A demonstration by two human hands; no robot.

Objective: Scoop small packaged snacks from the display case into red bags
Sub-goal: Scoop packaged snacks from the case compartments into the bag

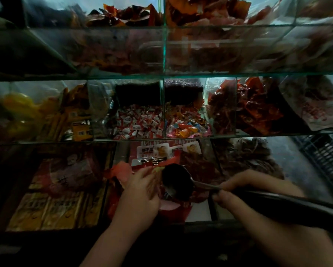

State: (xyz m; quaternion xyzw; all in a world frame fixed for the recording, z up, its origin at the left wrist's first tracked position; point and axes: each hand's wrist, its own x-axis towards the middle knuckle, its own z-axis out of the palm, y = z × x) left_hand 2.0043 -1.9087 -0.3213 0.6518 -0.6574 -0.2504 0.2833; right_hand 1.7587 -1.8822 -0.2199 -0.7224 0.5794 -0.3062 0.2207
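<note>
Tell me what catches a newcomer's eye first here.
Low in the centre, the right hand grips a dark metal ladle at the red plastic bag that the left hand holds. Above them, in the middle row, white-and-red wrapped candies shine brightest.

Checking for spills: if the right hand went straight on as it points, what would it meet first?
Likely the red bag in the left hand; the ladle in the right hand points there. Depth is unclear.

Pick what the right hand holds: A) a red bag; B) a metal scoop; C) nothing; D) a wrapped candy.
B: the right hand grips the metal scoop by its handle, its bowl over the red bag that the left hand holds.
</note>
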